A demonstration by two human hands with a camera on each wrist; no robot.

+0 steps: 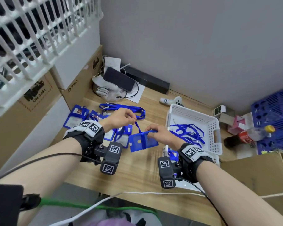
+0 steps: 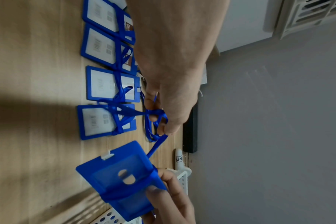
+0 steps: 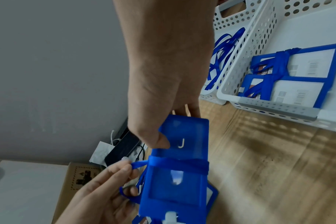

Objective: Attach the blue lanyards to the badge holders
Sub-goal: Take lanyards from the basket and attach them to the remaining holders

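A blue badge holder (image 1: 143, 141) hangs above the wooden table, gripped at its top edge by my right hand (image 1: 155, 132), thumb on its face (image 3: 159, 139). A blue lanyard (image 1: 138, 126) is wrapped once around the holder's middle (image 3: 178, 164). My left hand (image 1: 121, 119) pinches the lanyard's strap and holds it taut up and to the left, with more strap looped around its fingers (image 2: 155, 119). Several blue badge holders with lanyards wound round them (image 2: 105, 84) lie in a row on the table to the left.
A white perforated basket (image 1: 217, 132) on the right holds loose blue lanyards (image 1: 188, 132); a nearer basket (image 3: 269, 109) holds wrapped badge holders. Another lanyard (image 1: 121, 108) lies on the table behind my hands. Cardboard boxes (image 1: 31, 101) stand left, a phone (image 1: 118, 79) and bottle (image 1: 252, 136) farther back.
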